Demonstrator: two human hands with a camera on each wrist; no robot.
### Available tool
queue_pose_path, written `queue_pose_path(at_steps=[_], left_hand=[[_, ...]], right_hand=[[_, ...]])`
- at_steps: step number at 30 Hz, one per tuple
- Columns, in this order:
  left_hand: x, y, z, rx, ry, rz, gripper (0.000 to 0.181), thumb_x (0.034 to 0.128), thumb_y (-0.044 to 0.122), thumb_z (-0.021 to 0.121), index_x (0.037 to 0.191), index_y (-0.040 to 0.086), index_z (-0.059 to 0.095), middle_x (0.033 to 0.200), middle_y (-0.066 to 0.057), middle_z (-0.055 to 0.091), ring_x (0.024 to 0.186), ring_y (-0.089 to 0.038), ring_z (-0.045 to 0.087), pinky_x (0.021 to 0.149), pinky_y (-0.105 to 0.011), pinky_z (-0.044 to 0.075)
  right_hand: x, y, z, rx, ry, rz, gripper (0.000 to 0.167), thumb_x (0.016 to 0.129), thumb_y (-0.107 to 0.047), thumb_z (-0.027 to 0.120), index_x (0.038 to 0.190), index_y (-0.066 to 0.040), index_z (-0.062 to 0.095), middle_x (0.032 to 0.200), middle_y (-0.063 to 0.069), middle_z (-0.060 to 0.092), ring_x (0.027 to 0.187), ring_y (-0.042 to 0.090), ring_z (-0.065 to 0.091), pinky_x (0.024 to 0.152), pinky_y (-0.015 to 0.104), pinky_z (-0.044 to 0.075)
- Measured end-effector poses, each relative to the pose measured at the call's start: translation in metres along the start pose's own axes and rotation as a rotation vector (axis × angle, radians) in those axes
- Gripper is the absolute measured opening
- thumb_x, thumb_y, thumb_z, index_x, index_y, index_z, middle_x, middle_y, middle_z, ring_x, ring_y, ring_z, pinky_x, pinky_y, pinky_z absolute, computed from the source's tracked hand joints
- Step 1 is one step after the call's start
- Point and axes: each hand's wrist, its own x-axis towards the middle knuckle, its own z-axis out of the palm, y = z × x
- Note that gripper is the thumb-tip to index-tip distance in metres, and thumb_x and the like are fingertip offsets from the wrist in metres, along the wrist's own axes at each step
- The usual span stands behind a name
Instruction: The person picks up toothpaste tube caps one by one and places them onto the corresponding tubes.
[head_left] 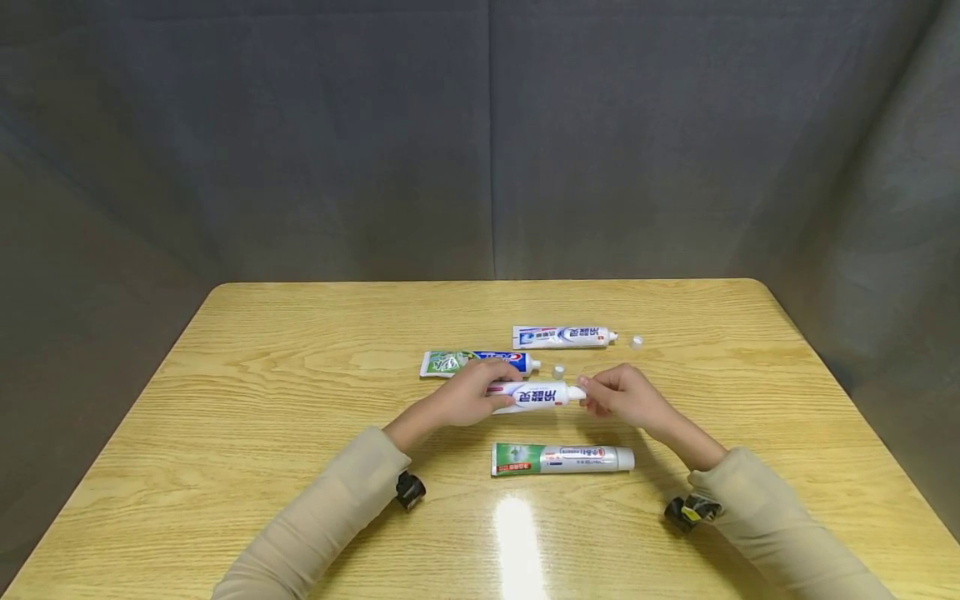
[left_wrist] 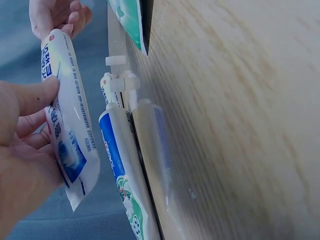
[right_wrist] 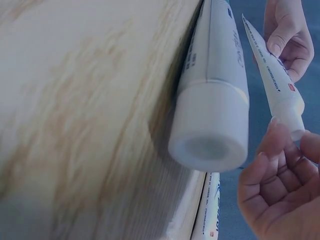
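Observation:
A white toothpaste tube (head_left: 542,395) with blue lettering is held off the table, gripped around its body by the left hand (head_left: 474,393). The right hand (head_left: 626,398) pinches the white cap (head_left: 576,392) at its right end. In the left wrist view the left thumb lies on the printed face of the tube (left_wrist: 75,110), and the other fingers are behind it. In the right wrist view the right hand (right_wrist: 280,185) has thumb and fingertips at the cap (right_wrist: 290,120), and the left hand (right_wrist: 290,40) is farther up the tube.
A green-and-white capped tube (head_left: 562,459) lies nearer the table's front edge. Behind the hands lie a blue-and-green uncapped tube (head_left: 517,361) and a white uncapped tube (head_left: 566,337). Two small white caps (head_left: 558,372) (head_left: 637,342) sit near their nozzles.

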Motion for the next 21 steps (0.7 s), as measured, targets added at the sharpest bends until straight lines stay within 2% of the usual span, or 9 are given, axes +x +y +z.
queue_pose_path(at_steps=[3,6,11,14,17,21], left_hand=[[-0.0004,-0.0012,0.0002,-0.003,0.005,0.009,0.019,0.0851,0.008,0.063,0.104,0.005,0.062,0.100,-0.004,0.062,0.086,-0.013,0.053,0.076,-0.029,0.042],[-0.0009,-0.0032,0.0002,-0.010,0.012,0.012,0.018,0.0847,0.008,0.064,0.103,0.005,0.062,0.098,-0.003,0.062,0.083,-0.012,0.052,0.074,-0.027,0.042],[-0.0014,-0.0041,-0.0006,-0.017,0.005,0.015,0.018,0.0852,0.008,0.063,0.102,0.005,0.062,0.095,-0.003,0.061,0.080,-0.012,0.051,0.071,-0.027,0.041],[-0.0022,-0.0040,-0.0007,-0.018,0.002,0.009,0.018,0.0853,0.008,0.063,0.103,0.004,0.062,0.095,-0.003,0.061,0.081,-0.013,0.051,0.073,-0.028,0.042],[-0.0026,-0.0040,-0.0004,-0.020,0.006,0.003,0.019,0.0851,0.008,0.063,0.103,0.003,0.061,0.095,-0.003,0.062,0.083,-0.013,0.052,0.075,-0.029,0.042],[-0.0026,-0.0035,-0.0003,-0.026,0.008,0.006,0.018,0.0850,0.007,0.063,0.102,0.003,0.062,0.093,-0.003,0.062,0.082,-0.013,0.052,0.075,-0.029,0.042]], right_hand=[[0.0003,-0.0004,0.0005,0.014,-0.007,0.026,0.042,0.096,-0.019,0.047,0.070,0.010,0.062,0.065,0.019,0.061,0.060,0.030,0.058,0.059,0.037,0.049],[0.0011,0.0006,0.0005,0.023,-0.013,0.007,0.040,0.096,-0.019,0.047,0.071,0.009,0.059,0.065,0.019,0.059,0.058,0.028,0.054,0.055,0.035,0.047],[0.0009,0.0024,-0.0011,0.079,-0.001,-0.029,0.022,0.092,-0.013,0.054,0.092,0.008,0.060,0.072,0.019,0.057,0.061,0.024,0.054,0.054,0.032,0.046],[-0.0001,0.0026,-0.0016,0.108,0.000,-0.035,0.022,0.086,-0.006,0.060,0.102,0.008,0.058,0.081,0.017,0.059,0.068,0.023,0.057,0.057,0.031,0.047],[-0.0010,0.0023,-0.0013,0.106,-0.001,-0.053,0.023,0.081,0.001,0.062,0.103,0.007,0.057,0.084,0.014,0.060,0.070,0.019,0.057,0.059,0.029,0.047],[-0.0012,0.0022,-0.0007,0.081,0.015,-0.067,0.019,0.080,0.006,0.060,0.099,0.006,0.058,0.081,0.012,0.059,0.068,0.013,0.055,0.058,0.025,0.045]])
